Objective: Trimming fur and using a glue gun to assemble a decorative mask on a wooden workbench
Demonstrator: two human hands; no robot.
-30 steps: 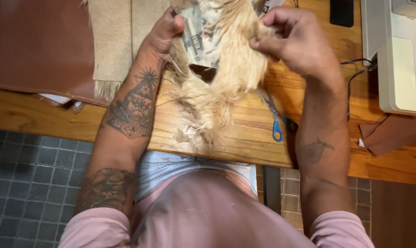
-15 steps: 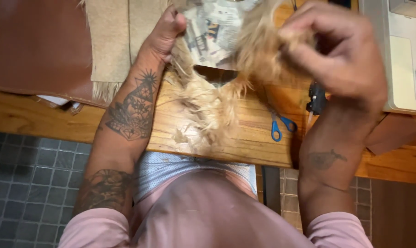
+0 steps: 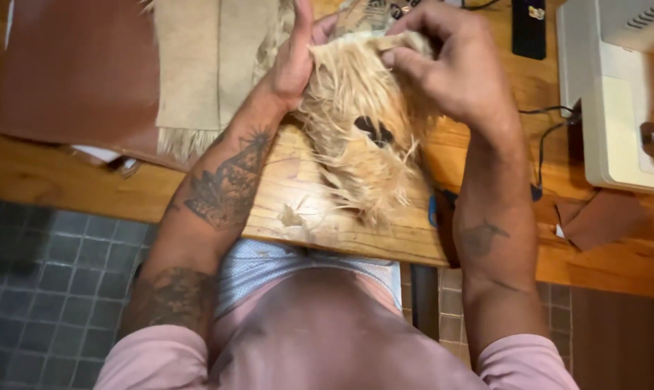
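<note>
Over desk's (image 3: 67,180) near edge, right hand (image 3: 453,68) fingers pinched shut on shaggy tan fur piece (image 3: 359,133); left hand (image 3: 298,54) clamped on its other top corner. Looks light, floppy, shedding; best gripped at backing edge, not loose fibres. Beside: brown leather sheet (image 3: 74,68), beige cloth (image 3: 197,65), sewing machine (image 3: 616,108) at right.

Fur piece (image 3: 363,137) on the table (image 3: 53,180), between leather sheet (image 3: 81,72) left, sewing machine (image 3: 616,94) right.

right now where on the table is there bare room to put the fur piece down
Bare wood shows along the near table edge, below the brown leather sheet, and between the right forearm and the white machine. The middle is crowded: both hands, left and right, hold the fur piece there, over fibre scraps.
</note>
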